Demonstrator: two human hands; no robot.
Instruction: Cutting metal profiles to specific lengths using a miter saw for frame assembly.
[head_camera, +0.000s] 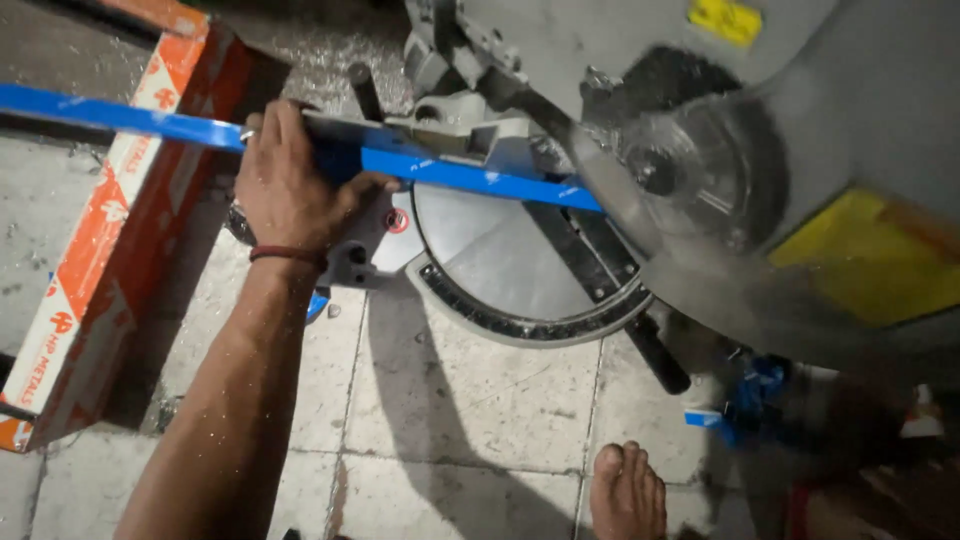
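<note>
The left hand holds its grip clamped on the blue metal strip, best pressed flat against the miter saw fence, fingers clear of the blade; right hand unseen.

Glossy blue film is covering the metal strip, the saw table is showing smooth matt metal, and the floor tiles are looking rough.

A bright blue strip crosses the grey-silver saw table, beside an orange-and-white box, yellow patches on the saw housing, and pale grey floor tiles.
</note>
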